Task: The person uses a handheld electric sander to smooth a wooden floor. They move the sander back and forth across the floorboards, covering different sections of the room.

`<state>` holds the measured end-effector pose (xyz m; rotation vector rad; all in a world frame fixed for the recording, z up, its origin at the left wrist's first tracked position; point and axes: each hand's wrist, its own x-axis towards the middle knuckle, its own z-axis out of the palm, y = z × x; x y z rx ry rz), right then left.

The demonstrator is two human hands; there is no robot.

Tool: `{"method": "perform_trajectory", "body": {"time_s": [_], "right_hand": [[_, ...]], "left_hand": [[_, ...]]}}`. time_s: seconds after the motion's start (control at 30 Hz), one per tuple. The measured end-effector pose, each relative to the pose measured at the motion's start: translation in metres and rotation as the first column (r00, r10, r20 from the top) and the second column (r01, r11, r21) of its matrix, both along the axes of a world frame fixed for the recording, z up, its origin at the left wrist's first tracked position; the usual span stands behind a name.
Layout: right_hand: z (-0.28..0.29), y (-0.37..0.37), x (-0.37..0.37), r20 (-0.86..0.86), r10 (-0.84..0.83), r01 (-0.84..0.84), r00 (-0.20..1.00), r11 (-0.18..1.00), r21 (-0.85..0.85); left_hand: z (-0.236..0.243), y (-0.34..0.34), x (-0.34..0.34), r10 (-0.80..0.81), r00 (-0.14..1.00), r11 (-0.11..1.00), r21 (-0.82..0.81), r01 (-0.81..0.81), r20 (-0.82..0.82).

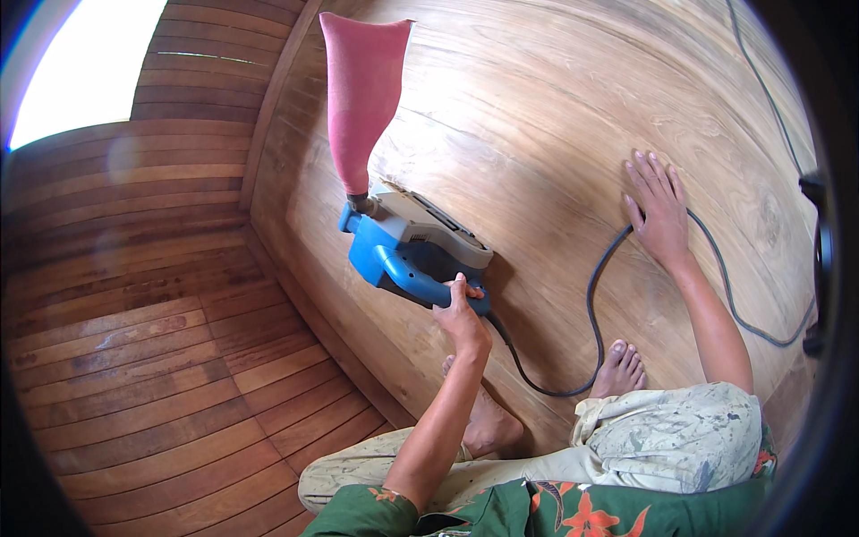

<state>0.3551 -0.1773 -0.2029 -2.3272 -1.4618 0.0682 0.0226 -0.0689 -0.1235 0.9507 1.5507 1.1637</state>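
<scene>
A blue and grey belt sander point(407, 246) rests, tipped on its side as far as I can see, on the light wooden floor point(537, 116). My left hand point(462, 313) is wrapped round the rear end of its blue handle. From the sander's front a pink cloth dust bag point(362, 94) stretches toward the far side. My right hand point(659, 210) lies flat on the boards with its fingers spread, holding nothing. A dark power cord point(592, 304) leaves the handle, curves past my foot and passes under or beside my right wrist.
Dark plank walls point(134, 358) meet the floor along a wooden skirting point(309, 313) on the left. A bright opening point(80, 63) is at the upper left. My bare foot point(619, 369) is near the cord. Another stretch of cable point(761, 80) runs along the far right.
</scene>
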Motion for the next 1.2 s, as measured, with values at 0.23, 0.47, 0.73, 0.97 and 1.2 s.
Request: {"method": "perform_trajectory", "body": {"time_s": [0.23, 0.47, 0.73, 0.97, 1.2], "right_hand": [[-0.0007, 0.0006, 0.0001, 0.010, -0.013, 0.014, 1.000, 1.000, -0.021], [-0.0017, -0.0002, 0.0007, 0.005, -0.008, 0.008, 1.000, 1.000, -0.001], [-0.0024, 0.0001, 0.0011, 0.005, -0.014, 0.014, 1.000, 1.000, 0.000], [-0.0032, 0.0003, 0.0016, -0.005, -0.007, 0.007, 1.000, 1.000, 0.011], [-0.0057, -0.0004, 0.0025, -0.002, -0.009, 0.009, 1.000, 1.000, 0.008]], "left_hand": [[0.0004, -0.0020, -0.0017, 0.001, 1.000, 1.000, -0.010, -0.001, 0.003], [-0.0021, -0.0021, -0.0059, 0.023, 1.000, 1.000, -0.007, -0.023, 0.003], [-0.0004, -0.0010, -0.0071, 0.046, 0.999, 0.999, 0.002, -0.046, 0.017], [-0.0006, -0.0021, -0.0073, 0.046, 0.999, 0.999, 0.007, -0.046, -0.001], [-0.0003, -0.0010, -0.0087, 0.081, 0.995, 0.997, 0.008, -0.080, -0.051]]}}
